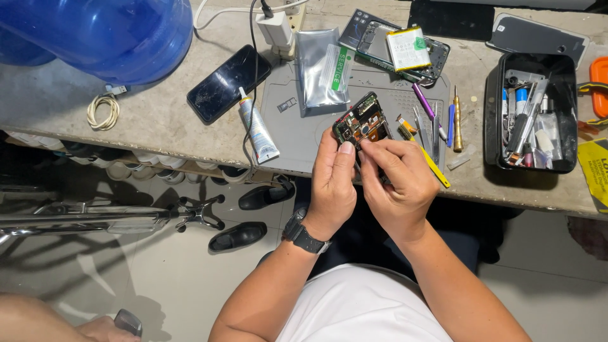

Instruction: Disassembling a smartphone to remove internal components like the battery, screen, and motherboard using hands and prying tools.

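Both my hands hold an opened phone (361,120) with its circuit board bare, just above the front edge of a grey work mat (297,126). My left hand (330,183) grips the phone's lower left side, thumb up against it. My right hand (396,180) wraps its right side, with the fingertips pinched on the board near the middle. A black watch (303,235) sits on my left wrist. Whether a small tool is in my right fingers, I cannot tell.
On the bench lie a black phone (227,82), a white glue tube (258,130), a silver bag (322,69), a phone frame with battery (405,50), loose tools (437,120) and a black tool box (532,111). A blue water jug (107,31) stands far left. Another person's hand (107,326) shows bottom left.
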